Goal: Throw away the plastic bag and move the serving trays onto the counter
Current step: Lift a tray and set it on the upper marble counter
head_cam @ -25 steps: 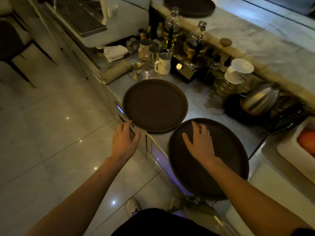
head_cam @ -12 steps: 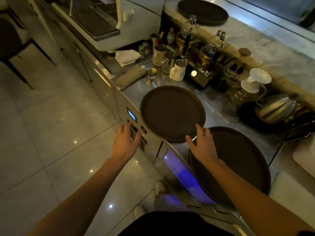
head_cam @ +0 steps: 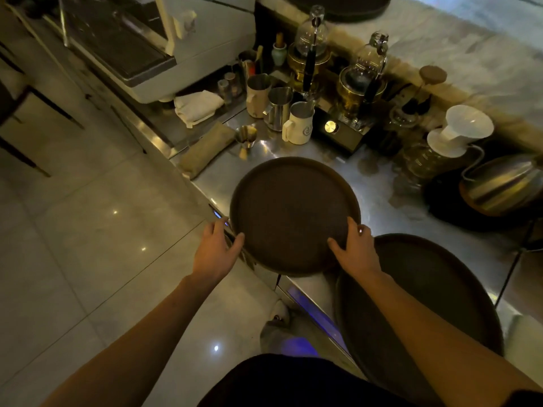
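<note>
Both hands on the near round tray (head_cam: pixel 293 212): left hand (head_cam: pixel 213 254) at its left rim, fingers (head_cam: pixel 219 229) curled under the edge, thumb on top; right hand (head_cam: pixel 357 251) at its right rim, fingers (head_cam: pixel 352 227) spread over the lip. Tray flat on the steel table (head_cam: pixel 379 198), overhanging the front edge. Just right of the right-hand fingers, a second tray (head_cam: pixel 435 277), its edge close beside the first. Beyond the fingers, a white mug (head_cam: pixel 298 126).

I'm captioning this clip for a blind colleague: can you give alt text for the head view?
Both hands, left hand and right hand, grip the near rim of a round dark tray on a steel counter. A second tray lies right of it.
</note>
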The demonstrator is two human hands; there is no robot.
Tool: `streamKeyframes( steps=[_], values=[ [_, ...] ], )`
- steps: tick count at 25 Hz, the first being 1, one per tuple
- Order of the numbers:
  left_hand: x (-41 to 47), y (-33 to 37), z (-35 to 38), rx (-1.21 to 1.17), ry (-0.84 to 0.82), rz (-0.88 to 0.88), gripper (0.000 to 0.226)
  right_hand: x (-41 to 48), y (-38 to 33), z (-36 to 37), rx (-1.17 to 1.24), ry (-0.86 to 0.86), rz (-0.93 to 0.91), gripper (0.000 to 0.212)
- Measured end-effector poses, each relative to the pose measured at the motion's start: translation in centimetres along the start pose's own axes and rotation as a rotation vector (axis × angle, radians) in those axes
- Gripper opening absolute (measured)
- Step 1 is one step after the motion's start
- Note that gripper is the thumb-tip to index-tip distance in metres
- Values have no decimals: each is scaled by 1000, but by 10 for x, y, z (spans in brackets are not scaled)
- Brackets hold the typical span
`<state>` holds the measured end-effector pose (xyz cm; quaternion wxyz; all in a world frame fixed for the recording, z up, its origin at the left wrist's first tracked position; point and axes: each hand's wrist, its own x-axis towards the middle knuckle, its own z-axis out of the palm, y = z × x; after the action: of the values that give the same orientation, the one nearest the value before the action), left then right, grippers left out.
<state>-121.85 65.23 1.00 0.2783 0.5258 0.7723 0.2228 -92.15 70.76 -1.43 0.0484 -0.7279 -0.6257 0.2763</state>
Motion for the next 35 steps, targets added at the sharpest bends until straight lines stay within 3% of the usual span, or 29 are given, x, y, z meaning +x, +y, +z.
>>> streamKeyframes(
  steps=[4,10,16,20,24,28,35],
  values=[
    [52,12,9,42,-102,-74,64,29,15,-4,113,18,74,78],
    [92,18,27,83,-223,-156,78,48,14,-7,96,-44,92,82],
    [116,15,38,49,-285,-221,82,60,4,-9,91,-85,198,81],
    [129,12,32,12,-263,-243,90,60,-3,-10,216,4,248,85],
    [139,11,17,8,-176,-199,93,55,-19,-8,301,116,286,91],
    [150,18,-2,-19,-122,-124,93,46,-32,-10,355,183,305,78],
    [144,58,1,-41,-180,129,91,-17,-17,-14,430,429,434,85]
  ],
)
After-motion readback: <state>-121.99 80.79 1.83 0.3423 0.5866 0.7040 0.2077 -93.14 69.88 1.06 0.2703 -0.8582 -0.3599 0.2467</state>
